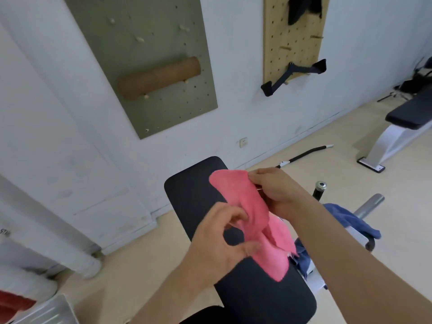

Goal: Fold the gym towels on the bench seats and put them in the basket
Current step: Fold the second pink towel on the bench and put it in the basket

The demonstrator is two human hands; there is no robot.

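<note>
A pink towel hangs crumpled between both hands above the black bench seat. My right hand pinches its upper edge near the far end of the seat. My left hand pinches the towel lower down, thumb and fingers curled round a fold. The towel's bottom end droops onto the seat. A blue towel lies heaped on the bench frame to the right, partly hidden behind my right forearm.
A second black bench stands at the far right. A black bar lies on the floor by the wall. Two pegboards hang on the wall. A grey container edge with something red shows at the bottom left.
</note>
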